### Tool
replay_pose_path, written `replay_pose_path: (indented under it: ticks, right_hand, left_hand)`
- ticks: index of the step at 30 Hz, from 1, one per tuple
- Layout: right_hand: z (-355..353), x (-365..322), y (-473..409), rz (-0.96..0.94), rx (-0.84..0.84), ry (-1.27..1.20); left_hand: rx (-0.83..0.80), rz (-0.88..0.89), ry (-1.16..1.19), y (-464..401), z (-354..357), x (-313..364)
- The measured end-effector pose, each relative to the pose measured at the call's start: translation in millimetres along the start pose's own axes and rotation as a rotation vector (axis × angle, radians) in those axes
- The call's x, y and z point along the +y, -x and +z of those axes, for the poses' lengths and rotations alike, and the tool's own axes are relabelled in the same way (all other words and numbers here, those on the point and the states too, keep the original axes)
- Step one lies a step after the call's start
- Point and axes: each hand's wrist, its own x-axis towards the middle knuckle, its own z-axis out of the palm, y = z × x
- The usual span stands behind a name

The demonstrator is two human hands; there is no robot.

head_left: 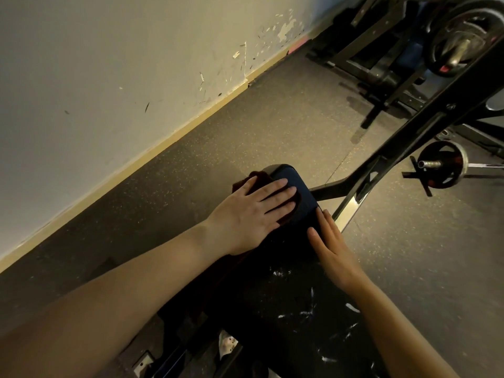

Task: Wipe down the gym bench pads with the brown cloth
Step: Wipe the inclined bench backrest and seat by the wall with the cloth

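Bench pad running lengthwise away from the body, long axis toward upper right, far rounded end just beyond the fingertips. Brown cloth bunched on the left side of that far end, partly hanging over the left edge. Left hand flat on the cloth, fingers straight and spread, pressing rather than gripping; nearer of the two to the cloth and the one placed to drive a stroke. Right hand flat on the right edge of the pad, fingers straight, holding nothing, apparently steadying. Judgement: unwiped length lies toward the body, so the next stroke likely pulls back along the long axis. White flecks and scuffs on the near part of the surface, well short of the cloth. Black metal frame angling up from the far end. Speckled dark rubber floor all round; scuffed pale wall with baseboard at left; weight plate on a bar at right; more rack parts and plates at upper right.
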Motion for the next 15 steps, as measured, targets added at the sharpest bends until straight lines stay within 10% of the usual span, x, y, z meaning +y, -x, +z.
replay_pose_path:
  ticks: [15]
  right_hand:
    - [-3, -5, 3, 0.031, 0.003, 0.003]
  left_hand:
    - [0.014, -0.146, 0.029, 13, -2, 7]
